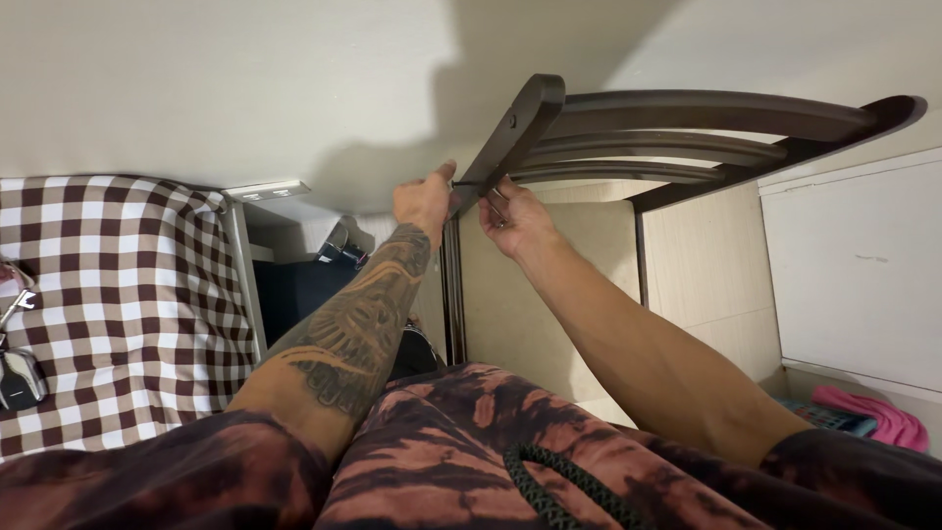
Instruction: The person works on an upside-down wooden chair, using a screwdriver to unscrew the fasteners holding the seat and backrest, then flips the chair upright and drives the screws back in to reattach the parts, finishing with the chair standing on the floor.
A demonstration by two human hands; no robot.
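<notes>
Both hands on dark wooden chair (628, 147) back post: left hand (424, 201) at 11 o'clock, right hand (515, 218) at 1 (small metal tool (497, 208) pinched). Checkered cloth (118, 294) at 9.

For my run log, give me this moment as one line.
left hand: touching chair back post | right hand: gripping post from below | beside: checked tablecloth | keys on cloth

Chair back (687, 128) is looking like dark wood, smooth with a satin sheen; seat (530, 294) is showing matt pale cloth. Checked tablecloth (128, 294) is reading as woven fabric, brown and white. Keys (18, 368) are glinting metal and black plastic. Wall (245, 88) is appearing matt, smooth paint.
</notes>
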